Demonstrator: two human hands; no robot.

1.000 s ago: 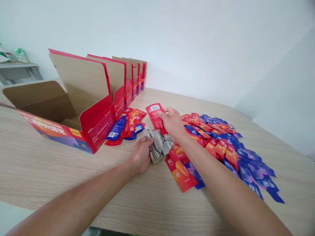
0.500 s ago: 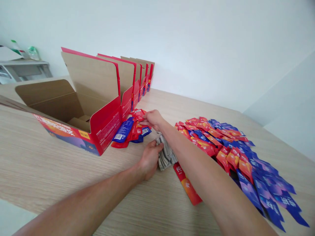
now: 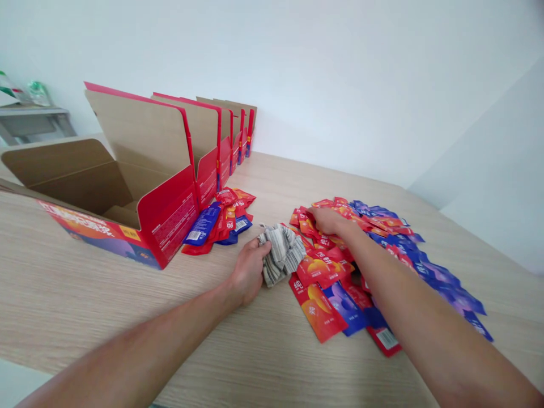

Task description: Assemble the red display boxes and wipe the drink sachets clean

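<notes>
Half a second ago the right hand [image 3: 326,220] was at the small heap of packets [image 3: 221,220] beside the open box [image 3: 127,192]; now it lies flat, fingers spread, on the big red and blue pile [image 3: 382,249], its arm hiding many packets. Left hand [image 3: 249,266] grips a crumpled striped cloth [image 3: 281,253] on the table [image 3: 106,294], fingertips tucked beneath the folds.

Both arms reached forward toward twelve o'clock; left hand [image 3: 247,271] curled closed, right hand [image 3: 326,220] lay palm-down, fingers spread.
</notes>
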